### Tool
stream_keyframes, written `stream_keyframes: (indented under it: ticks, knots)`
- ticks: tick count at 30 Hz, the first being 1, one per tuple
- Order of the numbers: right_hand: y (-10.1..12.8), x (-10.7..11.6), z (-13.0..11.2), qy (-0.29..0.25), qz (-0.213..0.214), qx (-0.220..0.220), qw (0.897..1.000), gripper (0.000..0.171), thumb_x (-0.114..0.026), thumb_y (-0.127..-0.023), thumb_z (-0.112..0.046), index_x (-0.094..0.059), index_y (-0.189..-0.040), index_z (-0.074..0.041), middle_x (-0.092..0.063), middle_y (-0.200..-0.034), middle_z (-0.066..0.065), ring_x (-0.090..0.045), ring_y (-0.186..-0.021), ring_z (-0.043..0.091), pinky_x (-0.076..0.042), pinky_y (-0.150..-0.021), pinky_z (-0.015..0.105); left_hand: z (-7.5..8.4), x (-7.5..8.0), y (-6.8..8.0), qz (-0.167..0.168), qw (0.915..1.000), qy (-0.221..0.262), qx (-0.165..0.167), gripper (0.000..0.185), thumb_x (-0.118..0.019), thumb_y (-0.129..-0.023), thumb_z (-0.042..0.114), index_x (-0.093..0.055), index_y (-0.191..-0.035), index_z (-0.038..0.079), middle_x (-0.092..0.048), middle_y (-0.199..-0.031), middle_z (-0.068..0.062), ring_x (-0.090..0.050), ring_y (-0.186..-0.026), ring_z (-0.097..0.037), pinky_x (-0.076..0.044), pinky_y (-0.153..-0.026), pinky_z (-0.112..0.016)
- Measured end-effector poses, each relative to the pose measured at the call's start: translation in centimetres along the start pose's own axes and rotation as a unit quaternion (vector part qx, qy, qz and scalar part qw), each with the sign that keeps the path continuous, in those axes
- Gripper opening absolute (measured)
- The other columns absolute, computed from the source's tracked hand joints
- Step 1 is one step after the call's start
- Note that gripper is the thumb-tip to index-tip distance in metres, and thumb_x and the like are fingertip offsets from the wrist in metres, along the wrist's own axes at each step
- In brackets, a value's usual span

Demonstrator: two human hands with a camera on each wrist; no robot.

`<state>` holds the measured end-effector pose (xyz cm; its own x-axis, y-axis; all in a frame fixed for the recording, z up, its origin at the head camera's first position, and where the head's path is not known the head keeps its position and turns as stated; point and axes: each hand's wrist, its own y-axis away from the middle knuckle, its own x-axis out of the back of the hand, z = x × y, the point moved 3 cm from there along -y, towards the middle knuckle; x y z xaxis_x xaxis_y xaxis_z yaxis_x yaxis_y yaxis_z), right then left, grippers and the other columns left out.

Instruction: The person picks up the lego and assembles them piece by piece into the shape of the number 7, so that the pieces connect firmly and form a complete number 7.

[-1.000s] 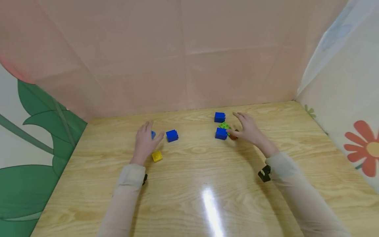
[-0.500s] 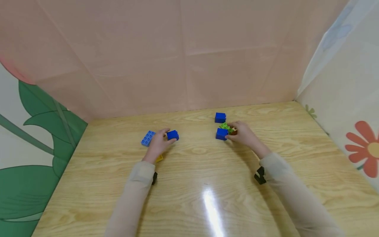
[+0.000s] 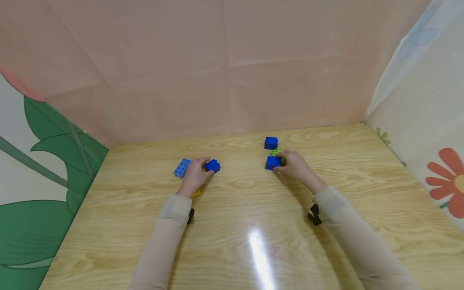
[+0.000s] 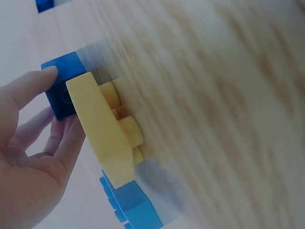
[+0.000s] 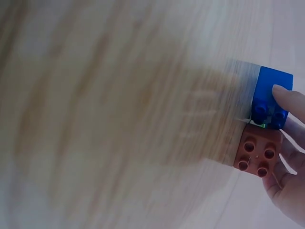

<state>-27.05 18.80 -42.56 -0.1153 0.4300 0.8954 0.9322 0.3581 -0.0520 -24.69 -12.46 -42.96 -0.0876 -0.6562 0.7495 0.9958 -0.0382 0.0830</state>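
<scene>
In the head view my left hand [image 3: 193,177] pinches a dark blue toy brick [image 3: 213,166] between thumb and fingers, its studs facing right. The left wrist view shows the thumb on that brick's near face. On the right, my right hand [image 3: 296,167] grips another dark blue brick [image 3: 272,163] lying on its side, thumb at its front and fingers behind. A brown brick [image 5: 257,148] with its studs showing sits right beside it, close to the fingers in the right wrist view; the hand covers it in the head view.
A light blue brick [image 3: 182,168] lies left of my left hand, and a yellow brick [image 4: 100,129] is partly under that wrist. Behind my right hand are a green brick [image 3: 274,152] and a third dark blue brick [image 3: 271,143]. A pink sheet [image 3: 174,80] hangs behind the table [image 3: 232,233].
My left hand has moved right from above the light blue brick and taken hold of the dark blue one, turning it slightly. My right hand has come left and closed its fingers on its blue brick.
</scene>
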Motion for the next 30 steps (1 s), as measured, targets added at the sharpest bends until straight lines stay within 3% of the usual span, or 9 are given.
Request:
stream_keyframes:
  ticks: [9,15,20,26,30]
  knots:
    - [-0.1,0.8,-0.6,-0.051,0.038,0.005,0.998,0.042,-0.071,-0.084,-0.012,-0.06,-0.119,0.008,-0.061,-0.118,0.029,-0.059,-0.106,0.042,-0.05,-0.09,0.054,-0.1,0.0,0.0,-0.015,0.9999,0.001,0.003,0.049,-0.069,-0.087,0.012,-0.054,-0.133,0.007,-0.051,-0.128,-0.019,-0.054,-0.116,-0.032,-0.049,-0.101,-0.044]
    - [0.0,1.5,-1.1,-0.109,0.045,0.004,0.993,0.044,-0.067,-0.087,-0.011,-0.056,-0.127,0.002,-0.053,-0.122,0.026,-0.052,-0.114,0.044,-0.046,-0.096,0.058,0.1,-0.3,-0.2,-0.033,0.9992,0.022,0.006,0.048,-0.069,-0.085,0.009,-0.05,-0.128,0.003,-0.054,-0.124,-0.017,-0.055,-0.113,-0.029,-0.049,-0.099,-0.041]
    - [0.1,1.7,-1.9,-0.159,0.05,0.013,0.986,0.046,-0.067,-0.087,-0.008,-0.054,-0.13,0.003,-0.049,-0.119,0.026,-0.053,-0.111,0.043,-0.049,-0.095,0.055,0.7,-0.7,0.0,-0.063,0.9967,0.048,-0.019,0.049,-0.069,-0.084,0.006,-0.046,-0.126,0.0,-0.056,-0.12,-0.019,-0.055,-0.11,-0.03,-0.05,-0.096,-0.041]
    - [-0.1,1.7,-3.0,-0.229,0.037,0.006,0.973,0.043,-0.068,-0.087,-0.007,-0.051,-0.124,0.007,-0.054,-0.118,0.028,-0.057,-0.106,0.039,-0.052,-0.091,0.048,1.5,-1.4,0.5,-0.1,0.9916,0.048,-0.066,0.054,-0.068,-0.085,0.007,-0.044,-0.134,0.008,-0.057,-0.114,-0.018,-0.056,-0.101,-0.027,-0.052,-0.087,-0.039]
    - [-0.1,1.7,-3.5,-0.258,0.022,-0.005,0.966,0.039,-0.067,-0.087,-0.007,-0.05,-0.121,0.006,-0.054,-0.119,0.026,-0.055,-0.107,0.036,-0.049,-0.092,0.043,1.9,-1.8,0.7,-0.113,0.9897,0.041,-0.077,0.049,-0.069,-0.086,0.007,-0.048,-0.131,0.01,-0.058,-0.115,-0.016,-0.056,-0.104,-0.027,-0.051,-0.091,-0.041]
